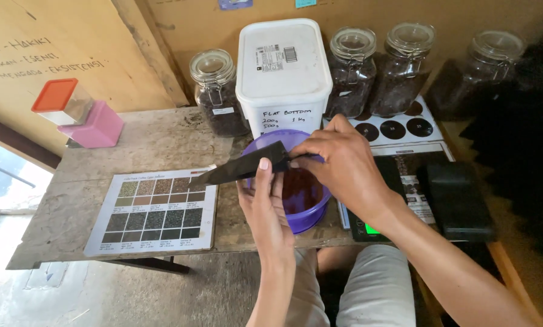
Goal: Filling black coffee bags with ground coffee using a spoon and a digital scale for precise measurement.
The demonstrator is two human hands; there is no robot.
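Both hands hold a flat black pouch point(235, 169) over a purple plastic bowl point(311, 215) with dark brown contents. My left hand point(262, 203) grips the pouch from below, thumb on its upper side. My right hand point(338, 163) pinches the pouch's right end above the bowl. The pouch points left and lies nearly level. The bowl stands at the front edge of a worn wooden table point(156, 139).
A chart of colour samples point(156, 212) lies left of the bowl. Behind stand a white lidded tub point(283, 72) and several glass jars point(217, 91) of dark grounds. A pink box point(96, 124) sits far left, a black pouch point(459, 200) and a scale point(368, 230) to the right.
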